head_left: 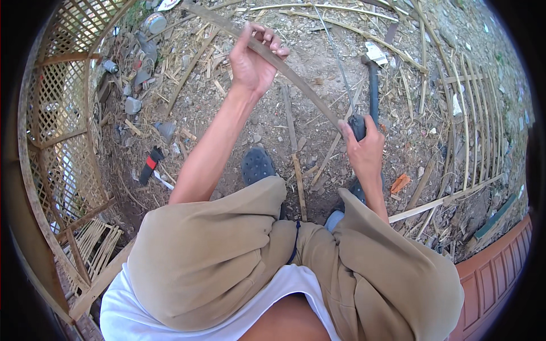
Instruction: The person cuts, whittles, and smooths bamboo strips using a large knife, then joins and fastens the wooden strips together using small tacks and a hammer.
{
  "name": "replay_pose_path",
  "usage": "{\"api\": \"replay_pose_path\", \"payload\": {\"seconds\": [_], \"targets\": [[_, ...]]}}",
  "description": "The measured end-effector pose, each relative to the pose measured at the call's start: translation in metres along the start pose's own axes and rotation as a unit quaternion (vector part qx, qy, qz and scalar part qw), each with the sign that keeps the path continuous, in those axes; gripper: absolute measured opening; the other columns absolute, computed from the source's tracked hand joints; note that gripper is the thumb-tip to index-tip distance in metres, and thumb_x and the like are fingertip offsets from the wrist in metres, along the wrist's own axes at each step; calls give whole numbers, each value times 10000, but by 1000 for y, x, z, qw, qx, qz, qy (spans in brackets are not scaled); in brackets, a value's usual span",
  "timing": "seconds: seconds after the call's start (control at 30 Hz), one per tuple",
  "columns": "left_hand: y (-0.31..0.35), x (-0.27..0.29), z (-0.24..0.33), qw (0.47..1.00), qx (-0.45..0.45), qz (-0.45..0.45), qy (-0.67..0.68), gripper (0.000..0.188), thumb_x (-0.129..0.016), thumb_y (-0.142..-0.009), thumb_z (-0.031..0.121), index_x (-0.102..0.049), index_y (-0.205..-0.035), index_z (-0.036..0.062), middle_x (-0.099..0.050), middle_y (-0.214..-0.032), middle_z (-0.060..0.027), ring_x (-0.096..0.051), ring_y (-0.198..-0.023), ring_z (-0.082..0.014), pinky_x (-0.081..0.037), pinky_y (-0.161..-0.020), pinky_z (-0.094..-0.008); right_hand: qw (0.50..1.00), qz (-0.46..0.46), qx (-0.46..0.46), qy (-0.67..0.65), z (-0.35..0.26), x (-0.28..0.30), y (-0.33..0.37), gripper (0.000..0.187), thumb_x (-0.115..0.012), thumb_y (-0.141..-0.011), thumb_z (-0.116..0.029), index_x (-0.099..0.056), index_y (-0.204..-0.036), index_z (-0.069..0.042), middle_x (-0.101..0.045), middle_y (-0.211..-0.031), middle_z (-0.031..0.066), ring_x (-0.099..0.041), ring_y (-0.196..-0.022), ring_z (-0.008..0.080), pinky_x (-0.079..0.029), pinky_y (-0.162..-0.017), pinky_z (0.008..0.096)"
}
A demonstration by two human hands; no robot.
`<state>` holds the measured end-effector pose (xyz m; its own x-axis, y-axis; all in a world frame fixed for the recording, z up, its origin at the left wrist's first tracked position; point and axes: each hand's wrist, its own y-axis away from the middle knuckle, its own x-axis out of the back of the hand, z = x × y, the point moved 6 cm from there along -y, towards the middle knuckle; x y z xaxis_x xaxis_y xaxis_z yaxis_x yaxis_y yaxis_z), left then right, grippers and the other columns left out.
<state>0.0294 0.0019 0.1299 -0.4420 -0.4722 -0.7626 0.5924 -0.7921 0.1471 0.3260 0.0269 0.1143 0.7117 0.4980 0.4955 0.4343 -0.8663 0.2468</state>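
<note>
My left hand (253, 65) is closed round a long, flat wooden strip (301, 85), with the thumb on one side and curled fingers on the other. The strip slants from the upper left down to my right hand (367, 148). That hand is closed on the dark handle (357, 126) of a long, thin-bladed tool, and its thumb lies by the strip's lower end. The narrow blade (335, 51) points away from me, seen almost edge-on; its exact kind is unclear. Just right of it lies a dark-handled tool like a hammer (373, 85).
Bamboo strips and chips litter the dirt. A slatted frame (478, 119) lies at right, near a reddish-brown panelled piece (495, 278). Lattice panels (62, 96) stand at left. A red-and-black handled tool (151, 165) lies left of my dark shoe (257, 166). An orange scrap (400, 183) sits at right.
</note>
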Motion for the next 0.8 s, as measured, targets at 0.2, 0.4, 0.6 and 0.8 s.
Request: {"api": "replay_pose_path", "payload": {"seconds": [0.2, 0.4, 0.6, 0.8], "targets": [[2, 4, 1, 993, 48, -112, 4, 454, -573, -1099, 521, -594, -993, 80, -436, -880, -11, -446, -768, -123, -398, -622, -271, 997, 38, 44, 46, 5, -6, 2, 374, -884, -917, -253, -633, -941, 24, -609, -641, 113, -515, -549, 171, -459, -564, 377], [1, -18, -2, 970, 120, -197, 70, 483, -580, -1090, 545, -610, -1063, 63, -498, -944, -39, -539, -861, -146, -535, -695, -297, 995, -52, -28, -79, 16, -24, 1, 319, -904, -885, -170, -624, -936, -25, -626, -680, 27, -564, -591, 121, -484, -580, 338], [10, -15, -37, 987, 138, -72, 29, 450, -714, -1025, 485, -621, -1144, 62, -621, -1165, -152, -623, -1259, -319, -447, -1203, -723, 952, -111, -92, -272, 28, -58, 14, 262, -862, -917, -113, -606, -955, -75, -625, -737, -33, -557, -584, 50, -437, -510, 247], [34, 8, -87, 981, 161, -55, -95, 209, -673, -1084, 278, -612, -1184, 105, -671, -1097, -69, -683, -1140, -247, -596, -1078, -624, 989, -8, -4, -150, 43, -58, -11, 345, -917, -858, -178, -658, -1036, -37, -582, -715, 8, -506, -610, 119, -438, -583, 329]]}}
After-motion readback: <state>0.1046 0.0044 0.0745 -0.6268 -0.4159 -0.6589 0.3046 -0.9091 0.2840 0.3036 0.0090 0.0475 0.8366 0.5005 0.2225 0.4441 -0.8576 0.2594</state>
